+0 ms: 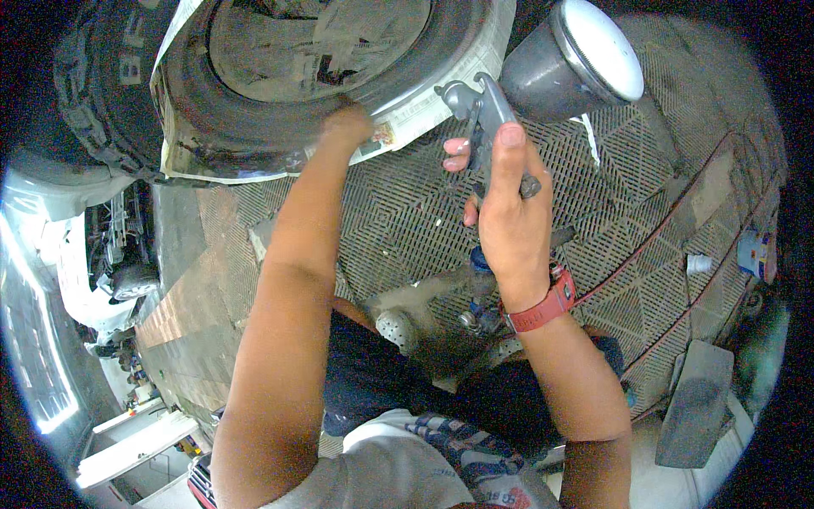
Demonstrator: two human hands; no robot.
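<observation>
Spray gun [500, 110] sits clamped in the right hand [509, 212], cup tilted up-right, nozzle toward the papered wheel [322, 76] just left; left hand [346, 125] presses the wheel's paper [441, 85], fingers hidden.

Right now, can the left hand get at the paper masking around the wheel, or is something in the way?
Probably yes. The left hand already rests at the edge of the paper masking by the tyre, with nothing between them. The right hand holds the spray gun off to the side, clear of that arm.
</observation>
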